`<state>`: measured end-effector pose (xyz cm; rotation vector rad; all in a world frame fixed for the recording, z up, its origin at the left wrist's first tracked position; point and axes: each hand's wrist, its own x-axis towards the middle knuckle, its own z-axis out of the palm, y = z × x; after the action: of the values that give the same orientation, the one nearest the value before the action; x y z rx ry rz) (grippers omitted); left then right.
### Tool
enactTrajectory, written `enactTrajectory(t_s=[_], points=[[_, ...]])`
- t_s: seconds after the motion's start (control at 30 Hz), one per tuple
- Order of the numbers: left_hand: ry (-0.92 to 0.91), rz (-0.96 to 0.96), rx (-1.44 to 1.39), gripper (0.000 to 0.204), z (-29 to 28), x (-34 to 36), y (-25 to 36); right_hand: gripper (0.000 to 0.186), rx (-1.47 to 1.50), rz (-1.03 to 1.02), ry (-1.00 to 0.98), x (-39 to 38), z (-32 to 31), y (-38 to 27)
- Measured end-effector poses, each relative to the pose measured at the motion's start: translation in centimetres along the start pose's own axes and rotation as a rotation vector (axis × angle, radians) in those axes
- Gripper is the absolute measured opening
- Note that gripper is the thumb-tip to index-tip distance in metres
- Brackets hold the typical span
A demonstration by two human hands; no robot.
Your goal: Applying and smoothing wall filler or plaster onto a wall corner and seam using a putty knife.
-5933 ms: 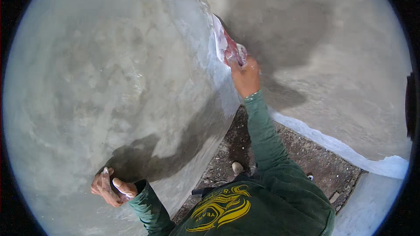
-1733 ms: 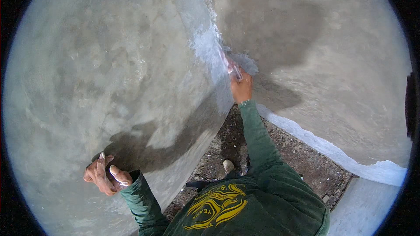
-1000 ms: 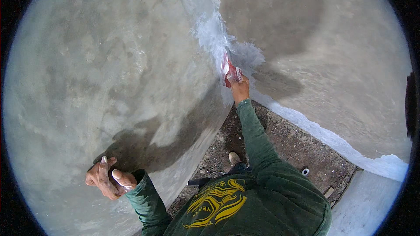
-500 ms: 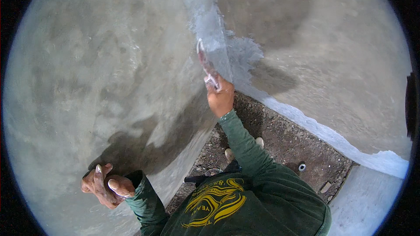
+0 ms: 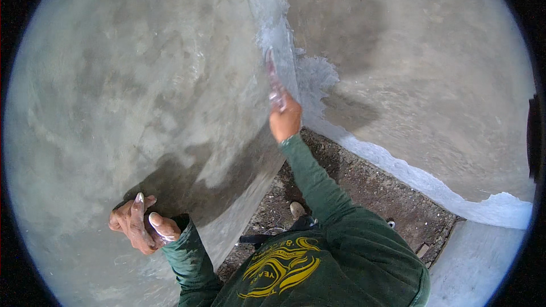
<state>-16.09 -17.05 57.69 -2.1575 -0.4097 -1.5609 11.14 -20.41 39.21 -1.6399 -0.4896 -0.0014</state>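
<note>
My right hand point(image 5: 285, 118) grips a scraper point(image 5: 273, 75) with a narrow, pinkish, smeared look, blurred by motion, its tip on the pale filler point(image 5: 282, 33) along the corner where two grey plastered walls meet. At lower left, my left hand point(image 5: 139, 222) is curled close to the left wall point(image 5: 142, 79), its fingertips and thumb smeared white. What it holds, if anything, is hidden behind the fingers.
The right wall point(image 5: 432, 79) has a white band point(image 5: 398, 162) along its bottom edge. Below lies a rough, dirty concrete floor point(image 5: 375, 193) with small debris, a small round ring point(image 5: 391, 224) and my foot point(image 5: 297, 210). A pale surface point(image 5: 472, 261) sits at lower right.
My right hand with the scraper has shifted left from the corner since a second ago, then slightly upward in the last half second. My left hand has risen a little, still curled.
</note>
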Motion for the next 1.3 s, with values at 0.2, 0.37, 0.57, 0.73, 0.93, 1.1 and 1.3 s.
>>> enactTrajectory(t_s=[0.2, 0.37, 0.57, 0.73, 0.93, 1.1, 1.3], points=[[-0.043, -0.016, -0.077, 0.042, -1.1, 0.1, -0.1, 0.029, 0.126, -0.165, -0.010, -2.4, -3.6, 0.8], [-0.058, -0.069, -0.153, 0.045, -0.9, -0.3, 0.2, 0.027, -0.068, -0.076, 0.158, 2.4, -1.6, 1.2], [-0.064, -0.103, -0.263, 0.037, -2.2, -1.2, -0.7, 0.032, 0.099, -0.151, -0.270, -6.9, -4.7, -2.6], [-0.035, -0.012, -0.329, 0.035, -2.4, -1.5, -2.2, 0.032, -0.122, 0.221, -0.156, -14.5, -13.4, 7.9], [0.029, -0.027, -0.348, 0.031, -2.8, -2.1, -2.2, 0.020, 0.202, 0.675, 0.170, -20.9, -22.6, 13.3], [0.092, -0.096, -0.346, 0.021, -1.2, -0.5, -0.1, 0.014, 0.175, 0.623, 0.495, -21.8, -29.3, 18.8], [0.059, -0.081, -0.174, 0.017, -1.8, -0.7, -0.4, 0.013, 0.493, 0.712, 0.538, -25.7, -31.6, 14.0]])
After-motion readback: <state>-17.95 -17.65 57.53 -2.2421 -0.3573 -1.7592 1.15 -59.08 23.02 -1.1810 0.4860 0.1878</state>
